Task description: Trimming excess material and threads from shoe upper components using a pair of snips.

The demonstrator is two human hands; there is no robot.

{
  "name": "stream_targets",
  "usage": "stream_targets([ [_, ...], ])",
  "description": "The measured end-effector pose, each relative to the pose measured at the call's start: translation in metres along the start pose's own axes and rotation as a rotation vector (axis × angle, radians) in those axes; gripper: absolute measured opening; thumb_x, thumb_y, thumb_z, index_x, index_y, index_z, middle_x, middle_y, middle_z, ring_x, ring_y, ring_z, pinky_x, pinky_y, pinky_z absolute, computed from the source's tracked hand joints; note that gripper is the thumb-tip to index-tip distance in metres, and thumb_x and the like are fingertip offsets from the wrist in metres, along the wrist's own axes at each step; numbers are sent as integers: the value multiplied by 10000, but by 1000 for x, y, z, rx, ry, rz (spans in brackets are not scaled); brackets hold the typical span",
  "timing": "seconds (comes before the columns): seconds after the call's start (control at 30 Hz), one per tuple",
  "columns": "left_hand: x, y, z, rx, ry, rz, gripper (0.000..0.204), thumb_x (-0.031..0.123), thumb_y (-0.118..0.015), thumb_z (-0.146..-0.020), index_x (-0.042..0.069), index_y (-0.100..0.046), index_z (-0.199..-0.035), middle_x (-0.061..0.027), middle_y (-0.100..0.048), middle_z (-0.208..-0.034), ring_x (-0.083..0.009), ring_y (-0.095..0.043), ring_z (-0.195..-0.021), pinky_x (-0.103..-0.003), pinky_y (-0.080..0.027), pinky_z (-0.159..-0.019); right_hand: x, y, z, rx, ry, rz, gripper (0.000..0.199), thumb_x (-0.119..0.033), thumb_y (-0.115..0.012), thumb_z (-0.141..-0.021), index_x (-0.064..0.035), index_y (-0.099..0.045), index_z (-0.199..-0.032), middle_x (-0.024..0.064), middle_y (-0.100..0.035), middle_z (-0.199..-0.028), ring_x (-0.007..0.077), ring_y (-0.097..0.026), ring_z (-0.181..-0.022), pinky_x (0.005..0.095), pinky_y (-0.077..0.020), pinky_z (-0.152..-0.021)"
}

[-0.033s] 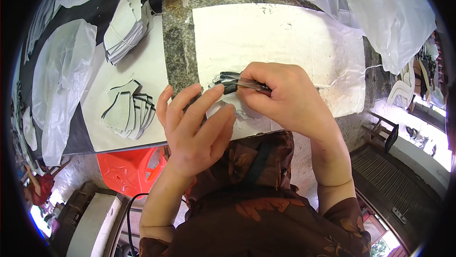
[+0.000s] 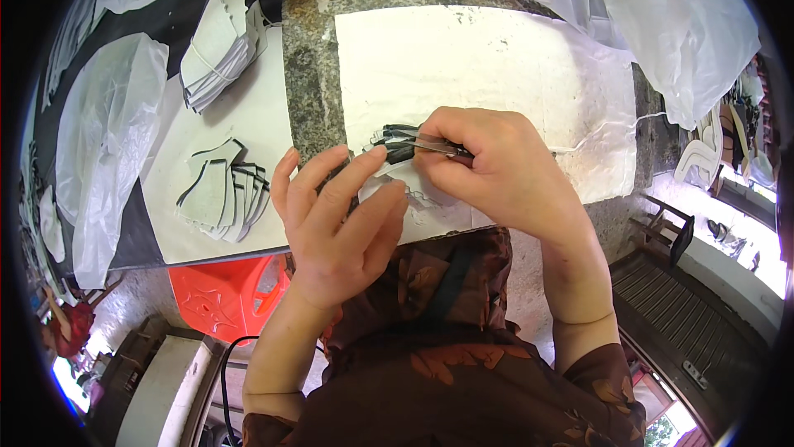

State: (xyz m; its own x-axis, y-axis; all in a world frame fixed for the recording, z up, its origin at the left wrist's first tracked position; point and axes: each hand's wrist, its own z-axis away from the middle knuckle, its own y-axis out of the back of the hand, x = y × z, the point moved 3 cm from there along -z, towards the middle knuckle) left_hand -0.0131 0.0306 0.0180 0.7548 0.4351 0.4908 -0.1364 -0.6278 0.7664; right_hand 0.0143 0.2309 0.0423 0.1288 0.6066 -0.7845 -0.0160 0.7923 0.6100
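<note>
hands (image 2: 500,167) differ: right gripping a slim metal tool (image 2: 442,148), left (image 2: 329,232) loosely spread beside dark pieces (image 2: 400,132).

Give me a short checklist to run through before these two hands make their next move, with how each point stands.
1. Right hand has a grip on the slim tool: ok.
2. Left hand touches the dark-edged pieces: cannot tell; its fingertips are right by them, but contact is unclear.
3. White sheet lies spread on the stone slab: ok.
4. Cord holds the stacked bundle at upper left: ok, it runs around it.
5. Loose pile at left is squared up: not ok, fanned out.
</note>
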Motion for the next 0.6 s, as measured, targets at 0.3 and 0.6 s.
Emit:
stream_targets([
  [0.3, 0, 0, 2, -13, -14, 14, 219, 173, -817, -812, 177, -778, -1028, 23, -707, -1275, -257, -598, -1206, -553, -319, -1157, 1, 2, -1, -9, 6, -4, 141, -144, -705, -874, -29, -695, -955, 130, -661, -749, 270, -643, -648, 360, -500, -617],
  [0.6, 1, -2, 1, -36, -56, 9, 217, 164, -817, -814, 161, -772, -1027, 37, -732, -1228, -255, -600, -1205, -552, -326, -1142, 0, -1, -1, -9, 10, 21, 141, -152, -709, -878, -29, -688, -945, 133, -663, -744, 294, -650, -656, 370, -505, -618],
])
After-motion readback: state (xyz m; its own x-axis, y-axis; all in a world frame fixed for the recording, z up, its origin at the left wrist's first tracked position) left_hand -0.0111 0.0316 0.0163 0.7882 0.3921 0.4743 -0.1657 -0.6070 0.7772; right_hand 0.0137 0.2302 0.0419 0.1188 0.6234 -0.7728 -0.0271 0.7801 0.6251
